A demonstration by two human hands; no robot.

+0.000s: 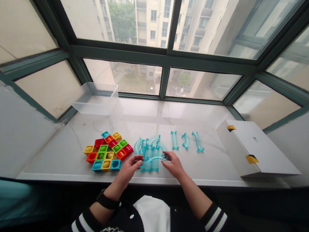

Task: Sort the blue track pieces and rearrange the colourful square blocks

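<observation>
Several clear teal plastic track pieces (150, 153) lie bunched on the marble sill in front of me. My left hand (129, 166) rests with its fingertips at the left edge of this bunch. My right hand (173, 164) is at the bunch's right side, its fingers on the end of a curved track piece (157, 158). Three more track pieces (186, 141) lie apart, beyond my right hand. Left of my left hand sits a cluster of red, yellow, green, orange and blue square plastic blocks (107, 151). Part of the bunch is hidden by my fingers.
The marble windowsill (198, 124) runs along a large green-framed window. A clear plastic box (96, 100) stands at its far left, and a white cardboard box (253, 149) with yellow tape lies at the right. A black wristwatch (106, 201) sits on my left wrist.
</observation>
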